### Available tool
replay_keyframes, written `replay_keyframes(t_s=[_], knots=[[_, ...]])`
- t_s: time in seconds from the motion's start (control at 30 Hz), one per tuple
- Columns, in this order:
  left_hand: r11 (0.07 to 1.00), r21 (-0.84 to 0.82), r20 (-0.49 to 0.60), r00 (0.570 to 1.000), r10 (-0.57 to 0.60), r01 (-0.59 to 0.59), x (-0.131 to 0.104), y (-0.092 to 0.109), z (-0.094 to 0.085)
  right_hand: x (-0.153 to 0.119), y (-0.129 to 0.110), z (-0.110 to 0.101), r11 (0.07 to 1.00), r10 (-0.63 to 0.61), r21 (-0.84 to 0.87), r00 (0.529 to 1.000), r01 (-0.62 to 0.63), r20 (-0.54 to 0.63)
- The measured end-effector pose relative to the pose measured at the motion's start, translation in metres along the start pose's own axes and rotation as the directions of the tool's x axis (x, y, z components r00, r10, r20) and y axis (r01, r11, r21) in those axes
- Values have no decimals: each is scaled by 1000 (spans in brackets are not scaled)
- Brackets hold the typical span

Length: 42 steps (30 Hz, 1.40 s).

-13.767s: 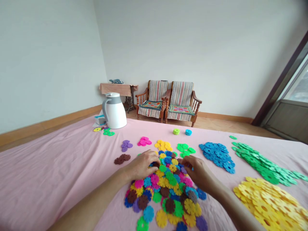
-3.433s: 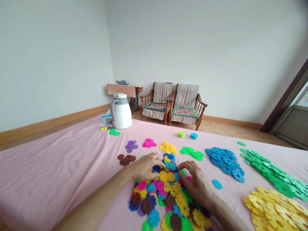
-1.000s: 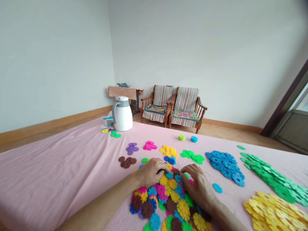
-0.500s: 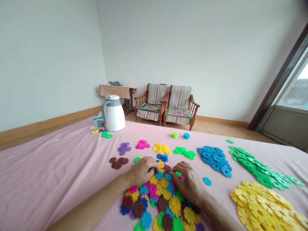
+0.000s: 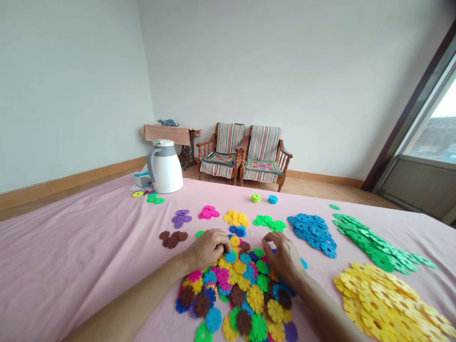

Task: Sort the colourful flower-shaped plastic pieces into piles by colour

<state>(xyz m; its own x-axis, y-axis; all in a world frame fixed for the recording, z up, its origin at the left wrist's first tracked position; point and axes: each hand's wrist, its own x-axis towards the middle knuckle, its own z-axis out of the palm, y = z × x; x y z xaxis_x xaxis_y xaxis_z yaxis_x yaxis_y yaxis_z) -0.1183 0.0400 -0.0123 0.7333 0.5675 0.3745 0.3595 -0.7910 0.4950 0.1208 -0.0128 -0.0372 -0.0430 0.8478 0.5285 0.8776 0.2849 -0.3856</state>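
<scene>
Many flower-shaped plastic discs in mixed colours form a pile (image 5: 245,294) in front of me on the pink cloth. My left hand (image 5: 210,247) rests at the pile's upper left, fingers curled together; what they hold, if anything, is hidden. Over the upper right edge of the pile is my right hand (image 5: 283,256), thumb and forefinger close together, and nothing can be made out between them. Just beyond my hands lie small groups of brown discs (image 5: 173,239), purple discs (image 5: 181,218), pink discs (image 5: 209,212), yellow discs (image 5: 237,218) and green discs (image 5: 269,222).
To the right are larger heaps of blue discs (image 5: 313,233), green discs (image 5: 377,244) and yellow discs (image 5: 388,301). A white jug (image 5: 166,168) stands at the far left of the pink cloth (image 5: 89,237). Two short stacks, lime (image 5: 255,198) and blue (image 5: 272,199), sit near the far edge.
My right hand has moved a little to the right, away from my left hand, uncovering discs between them. The view has shifted slightly. My left hand stays at the pile.
</scene>
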Motion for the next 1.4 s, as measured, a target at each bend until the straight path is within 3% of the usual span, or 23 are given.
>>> replay_keyframes(t_s=[0.2,0.67,1.0,1.4], knots=[[999,21,-67,997,-31,33,1,1,-3,-1,-7,1,1000,21,0,999,-21,27],[999,1,-72,997,-41,41,0,-3,1,-7,-7,2,999,16,27,998,-18,68],[999,6,-105,993,-52,53,-3,-4,5,-14,-20,3,1000,5,28,999,-6,43],[995,73,-130,990,-54,64,-2,-3,0,-11,-20,6,1000,-26,-1,998,26,49]])
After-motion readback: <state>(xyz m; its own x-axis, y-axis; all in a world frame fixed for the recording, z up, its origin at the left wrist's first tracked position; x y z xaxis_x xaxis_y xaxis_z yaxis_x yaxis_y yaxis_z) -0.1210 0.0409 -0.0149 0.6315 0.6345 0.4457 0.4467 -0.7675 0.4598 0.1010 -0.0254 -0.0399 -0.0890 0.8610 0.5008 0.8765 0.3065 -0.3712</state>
